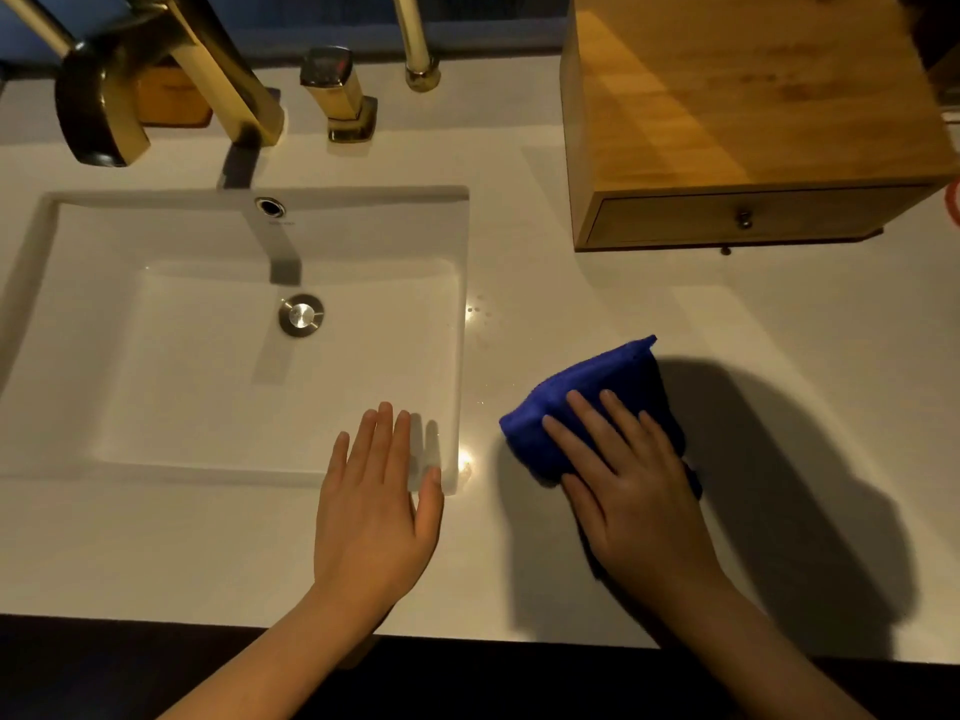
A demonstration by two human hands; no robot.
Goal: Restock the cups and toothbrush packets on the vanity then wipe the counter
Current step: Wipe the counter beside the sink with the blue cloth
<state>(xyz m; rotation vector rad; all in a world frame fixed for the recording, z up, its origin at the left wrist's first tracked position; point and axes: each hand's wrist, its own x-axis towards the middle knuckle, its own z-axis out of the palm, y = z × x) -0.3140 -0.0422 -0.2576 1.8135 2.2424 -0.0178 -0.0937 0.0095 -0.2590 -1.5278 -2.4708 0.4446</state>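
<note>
A folded blue cloth (597, 387) lies on the white vanity counter (779, 356), right of the sink. My right hand (628, 475) presses flat on top of the cloth, fingers spread over it. My left hand (374, 506) rests flat and holds nothing, its fingers lying over the front right corner of the sink's rim. No cups or toothbrush packets show in this view.
A white rectangular sink (62, 241) fills the left half, with a gold faucet (228, 90) and handle (337, 96) behind it. A wooden box with a drawer (743, 122) stands at the back right. A few water drops (478, 310) sit beside the sink. The counter's front edge (467, 634) runs below my wrists.
</note>
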